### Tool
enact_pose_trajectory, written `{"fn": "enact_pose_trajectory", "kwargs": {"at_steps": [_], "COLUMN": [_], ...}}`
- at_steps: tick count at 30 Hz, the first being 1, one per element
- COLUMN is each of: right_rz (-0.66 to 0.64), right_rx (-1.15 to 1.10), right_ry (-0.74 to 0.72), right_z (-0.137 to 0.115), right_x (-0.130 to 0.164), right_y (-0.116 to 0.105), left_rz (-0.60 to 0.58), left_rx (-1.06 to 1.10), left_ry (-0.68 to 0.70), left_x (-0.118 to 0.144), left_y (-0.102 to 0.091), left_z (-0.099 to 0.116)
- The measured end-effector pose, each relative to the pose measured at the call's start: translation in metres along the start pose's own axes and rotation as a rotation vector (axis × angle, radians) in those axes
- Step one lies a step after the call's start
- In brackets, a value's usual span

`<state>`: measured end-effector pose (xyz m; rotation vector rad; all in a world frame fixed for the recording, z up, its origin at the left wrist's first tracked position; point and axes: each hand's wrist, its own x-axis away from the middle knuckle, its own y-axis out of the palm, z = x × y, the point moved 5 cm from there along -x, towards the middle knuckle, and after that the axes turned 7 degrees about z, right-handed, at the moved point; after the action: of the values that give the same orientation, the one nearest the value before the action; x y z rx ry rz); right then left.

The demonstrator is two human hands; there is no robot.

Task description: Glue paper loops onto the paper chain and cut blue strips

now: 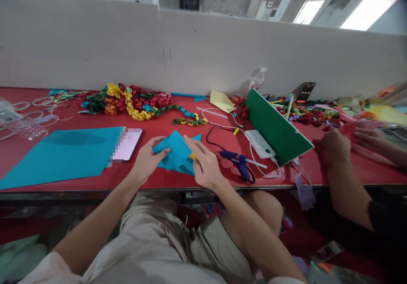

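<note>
A folded blue paper piece (176,153) is pinched at the near edge of the red bench (178,131) by the fingers of the left hand (146,162) and right hand (206,165). Blue-handled scissors (239,164) are seen just beside; farther back, a multicoloured paper chain (140,101) is spread.
</note>
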<state>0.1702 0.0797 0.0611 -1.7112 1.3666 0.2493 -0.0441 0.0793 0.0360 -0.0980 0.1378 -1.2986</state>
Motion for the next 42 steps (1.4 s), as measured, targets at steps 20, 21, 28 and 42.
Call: {"fn": "enact_pose_trajectory", "kwargs": {"at_steps": [20,21,28,42], "right_rz": [0.078,0.081,0.053,0.148], "right_rx": [-0.670,-0.673,-0.654,-0.694], "right_ry": [0.777,0.774,0.744,0.762], "right_z": [0.042,0.041,0.040,0.049], "right_x": [0.009,0.008,0.009,0.006], "right_y": [0.016,0.014,0.013,0.009], "left_rz": [0.428,0.417,0.343,0.352], "left_rx": [-1.110,-1.204,-1.279,-1.084], "left_ry": [0.117,0.043,-0.076,0.225], "left_x": [-0.056,-0.060,-0.074,-0.056], "left_y": [-0.078,-0.083,-0.084,-0.057], "left_z": [-0.003,-0.007,-0.025,0.004]}}
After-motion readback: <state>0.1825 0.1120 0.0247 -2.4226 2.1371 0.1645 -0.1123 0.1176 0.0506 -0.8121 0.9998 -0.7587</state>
